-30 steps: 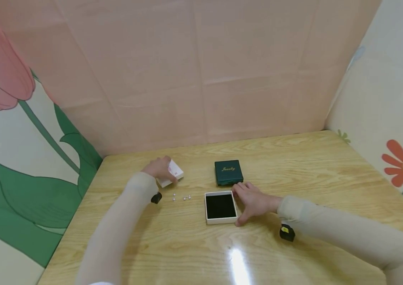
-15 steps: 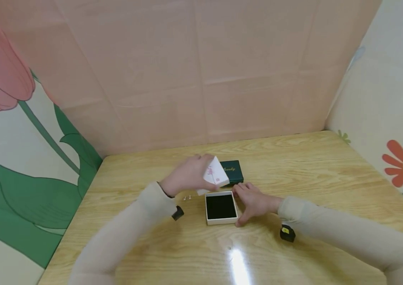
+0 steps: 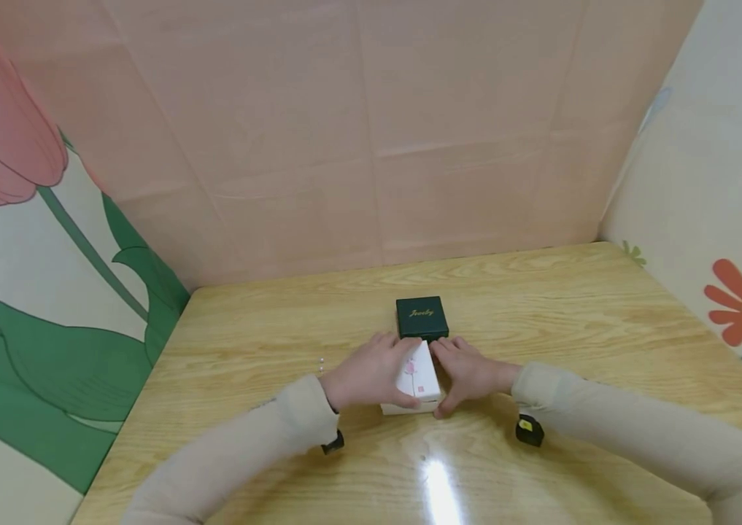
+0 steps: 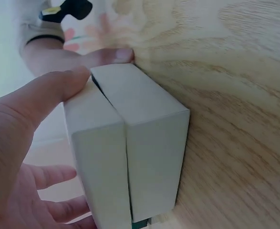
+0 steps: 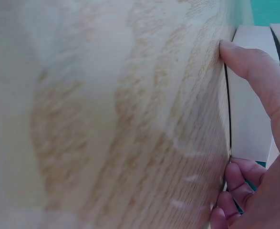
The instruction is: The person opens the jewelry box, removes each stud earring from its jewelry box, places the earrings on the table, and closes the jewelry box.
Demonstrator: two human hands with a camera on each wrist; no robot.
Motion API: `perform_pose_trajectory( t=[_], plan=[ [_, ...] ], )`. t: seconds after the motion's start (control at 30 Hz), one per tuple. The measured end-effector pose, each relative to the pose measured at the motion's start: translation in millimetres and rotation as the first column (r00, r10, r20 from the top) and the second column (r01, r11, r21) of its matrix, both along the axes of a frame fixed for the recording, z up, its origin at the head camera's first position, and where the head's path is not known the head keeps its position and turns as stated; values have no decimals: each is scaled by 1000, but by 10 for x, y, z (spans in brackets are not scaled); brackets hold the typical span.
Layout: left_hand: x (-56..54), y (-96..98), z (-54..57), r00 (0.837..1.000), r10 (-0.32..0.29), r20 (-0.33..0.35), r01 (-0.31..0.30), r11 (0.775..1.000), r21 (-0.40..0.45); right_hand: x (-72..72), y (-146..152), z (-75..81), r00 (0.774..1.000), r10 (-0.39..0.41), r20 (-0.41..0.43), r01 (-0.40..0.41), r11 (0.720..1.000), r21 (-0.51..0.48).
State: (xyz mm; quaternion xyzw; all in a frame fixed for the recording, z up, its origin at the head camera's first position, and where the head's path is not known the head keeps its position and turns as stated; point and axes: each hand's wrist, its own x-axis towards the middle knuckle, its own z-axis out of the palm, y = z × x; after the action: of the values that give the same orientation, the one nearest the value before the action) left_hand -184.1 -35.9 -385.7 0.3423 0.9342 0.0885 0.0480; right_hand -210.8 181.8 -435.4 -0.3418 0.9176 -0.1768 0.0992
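My left hand (image 3: 371, 375) grips a white box lid (image 3: 418, 375) with a pink flower print, thumb at the near edge and fingers at the far one. Directly beneath lies the white box base (image 3: 403, 409), its black inside now hidden. In the left wrist view the lid (image 4: 99, 157) sits at the base's rim (image 4: 154, 162), with a narrow dark gap along part of the seam. My right hand (image 3: 472, 375) holds the base by its right side, thumb at the near corner and fingers at the far corner; the right wrist view shows this wall (image 5: 249, 109) close up.
A dark green box (image 3: 422, 315) with gold lettering stands just behind the white one. Small shiny studs (image 3: 321, 364) lie left of my left hand, partly hidden by it. The wood-grain table (image 3: 265, 467) meets a pink backdrop (image 3: 292, 182) at its far edge.
My left hand has lifted the lid from the table's left side and carried it rightward, over the open base. My right hand has stayed at the base.
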Motion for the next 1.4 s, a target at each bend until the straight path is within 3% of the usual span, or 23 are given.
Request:
perform_pose_trajectory(
  t=[0.1, 0.3, 0.53, 0.67, 0.9, 1.17, 1.4],
  plan=[
    [-8, 4, -53, 1000, 9, 3, -9, 1000, -13, 6, -8, 4, 1000, 8, -4, -8, 1000, -4],
    [-8, 25, -56, 1000, 21, 21, -20, 1000, -18, 22, -10, 39, 1000, -8, 23, 8, 1000, -3],
    [-24, 63, -108, 1000, -7, 15, 8, 997, -72, 10, -23, 27, 997, -36, 65, 35, 999, 29],
    [-39, 67, -137, 999, -10, 44, 13, 998, -59, -1, -28, 16, 996, -46, 81, 44, 999, 24],
    [-56, 95, -151, 996, -21, 82, 25, 998, -50, 14, -15, 30, 997, -45, 63, 45, 999, 6],
    [-48, 143, -161, 996, 3, 84, 7, 993, -116, 18, -4, 13, 998, -41, 54, 41, 999, -3],
    [-35, 148, -142, 993, 35, 110, -22, 994, -111, 15, -20, 66, 999, -8, 36, 7, 1000, 25]
  ],
)
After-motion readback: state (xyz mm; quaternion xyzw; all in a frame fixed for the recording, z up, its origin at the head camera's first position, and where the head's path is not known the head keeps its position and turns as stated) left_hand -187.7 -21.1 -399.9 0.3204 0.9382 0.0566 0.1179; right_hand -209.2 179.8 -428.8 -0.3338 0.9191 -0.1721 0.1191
